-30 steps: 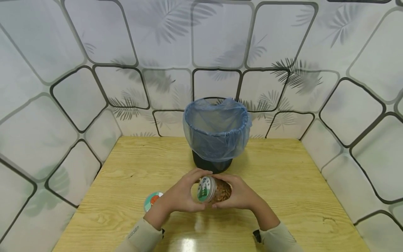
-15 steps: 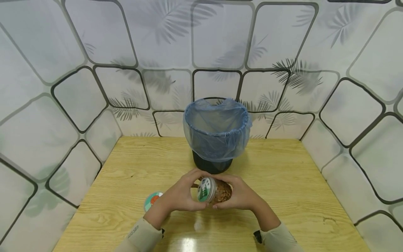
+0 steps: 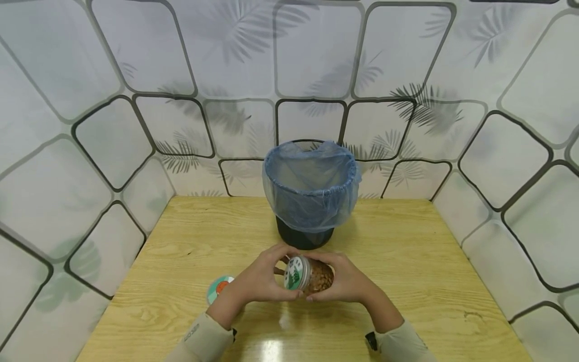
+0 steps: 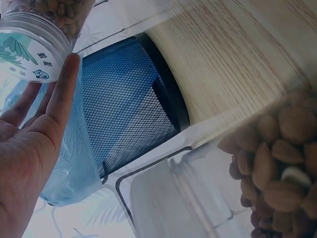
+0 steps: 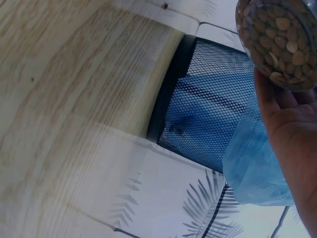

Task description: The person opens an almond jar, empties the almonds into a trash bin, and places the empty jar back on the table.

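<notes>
Both hands hold a clear plastic jar of almonds [image 3: 320,277] above the table, tipped onto its side with its white and green printed lid [image 3: 294,273] toward the left. My left hand [image 3: 262,277] curls its fingers and thumb around the lid end. Around the base end, my right hand [image 3: 346,278] grips with its thumb near and fingers on the far side. The left wrist view has the left fingers against the lid rim, and the right wrist view looks onto the base, with almonds [image 5: 280,42] visible through it.
A black mesh bin [image 3: 305,236] with a blue liner bag [image 3: 312,206] stands just beyond the hands. Left of them, a second almond jar with a green and orange top [image 3: 219,288] is partly hidden by the left forearm. Patterned walls enclose the wooden table [image 3: 407,261].
The held jar has turned slightly between the hands, its lid print sitting at a different angle and the almonds shifted. Both hands stay almost in the same place.
</notes>
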`<control>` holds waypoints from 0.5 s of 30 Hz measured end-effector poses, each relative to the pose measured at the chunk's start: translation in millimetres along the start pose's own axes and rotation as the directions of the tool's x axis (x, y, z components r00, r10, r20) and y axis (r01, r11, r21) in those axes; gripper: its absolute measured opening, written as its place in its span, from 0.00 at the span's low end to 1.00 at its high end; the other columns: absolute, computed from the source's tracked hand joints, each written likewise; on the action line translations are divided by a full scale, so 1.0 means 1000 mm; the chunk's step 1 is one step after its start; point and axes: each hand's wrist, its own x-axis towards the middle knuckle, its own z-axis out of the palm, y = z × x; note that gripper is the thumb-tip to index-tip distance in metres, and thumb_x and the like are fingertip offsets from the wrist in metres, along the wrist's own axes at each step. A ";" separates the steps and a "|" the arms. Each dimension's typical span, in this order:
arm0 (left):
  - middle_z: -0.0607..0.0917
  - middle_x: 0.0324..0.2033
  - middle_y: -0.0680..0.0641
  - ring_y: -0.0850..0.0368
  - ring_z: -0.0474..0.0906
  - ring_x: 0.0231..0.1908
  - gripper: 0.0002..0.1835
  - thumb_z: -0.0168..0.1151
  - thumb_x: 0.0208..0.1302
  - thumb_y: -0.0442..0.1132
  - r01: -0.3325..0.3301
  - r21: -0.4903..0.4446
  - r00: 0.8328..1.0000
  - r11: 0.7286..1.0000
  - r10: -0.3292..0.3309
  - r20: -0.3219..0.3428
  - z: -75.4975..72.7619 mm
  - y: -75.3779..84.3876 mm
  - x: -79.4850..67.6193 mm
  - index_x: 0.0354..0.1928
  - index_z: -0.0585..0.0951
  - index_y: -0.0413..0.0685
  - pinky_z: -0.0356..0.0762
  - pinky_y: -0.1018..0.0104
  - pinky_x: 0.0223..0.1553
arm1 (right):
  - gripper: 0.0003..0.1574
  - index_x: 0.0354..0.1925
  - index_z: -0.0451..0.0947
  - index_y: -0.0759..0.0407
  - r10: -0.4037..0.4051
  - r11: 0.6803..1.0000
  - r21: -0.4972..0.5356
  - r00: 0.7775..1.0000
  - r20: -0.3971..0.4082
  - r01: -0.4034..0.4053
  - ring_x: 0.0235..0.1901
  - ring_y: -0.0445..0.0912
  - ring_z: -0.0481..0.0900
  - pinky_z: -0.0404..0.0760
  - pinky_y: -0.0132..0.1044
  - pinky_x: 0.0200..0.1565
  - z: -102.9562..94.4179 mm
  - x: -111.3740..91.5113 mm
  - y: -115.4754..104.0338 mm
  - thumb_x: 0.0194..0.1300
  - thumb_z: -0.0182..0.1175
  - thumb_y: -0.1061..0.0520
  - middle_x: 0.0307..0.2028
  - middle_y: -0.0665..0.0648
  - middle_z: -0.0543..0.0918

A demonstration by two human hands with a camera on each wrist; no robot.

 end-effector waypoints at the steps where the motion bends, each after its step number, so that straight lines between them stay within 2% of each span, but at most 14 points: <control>1: 0.79 0.57 0.59 0.52 0.80 0.55 0.37 0.84 0.55 0.49 0.004 -0.001 1.000 1.000 -0.004 -0.001 0.000 0.000 0.000 0.66 0.77 0.61 0.88 0.66 0.50 | 0.57 0.75 0.74 0.46 0.000 1.000 -0.002 1.000 -0.001 0.000 0.59 0.44 0.85 0.86 0.41 0.59 0.000 0.000 0.000 0.50 0.87 0.45 0.64 0.48 0.84; 8: 0.81 0.55 0.59 0.50 0.81 0.54 0.35 0.84 0.55 0.51 0.031 -0.023 0.999 0.999 -0.031 -0.023 0.003 -0.002 0.001 0.64 0.78 0.62 0.89 0.63 0.47 | 0.57 0.74 0.75 0.41 0.039 0.999 -0.002 0.999 -0.003 -0.039 0.61 0.43 0.85 0.85 0.41 0.61 0.001 0.000 0.002 0.47 0.88 0.53 0.64 0.44 0.84; 15: 0.82 0.54 0.58 0.50 0.82 0.52 0.35 0.84 0.54 0.52 0.062 -0.042 0.997 0.997 -0.064 -0.039 0.005 -0.003 0.001 0.63 0.78 0.62 0.89 0.65 0.43 | 0.56 0.74 0.75 0.39 0.066 0.998 -0.004 0.998 0.003 -0.066 0.60 0.42 0.85 0.85 0.41 0.61 0.001 0.000 0.002 0.49 0.88 0.47 0.64 0.43 0.84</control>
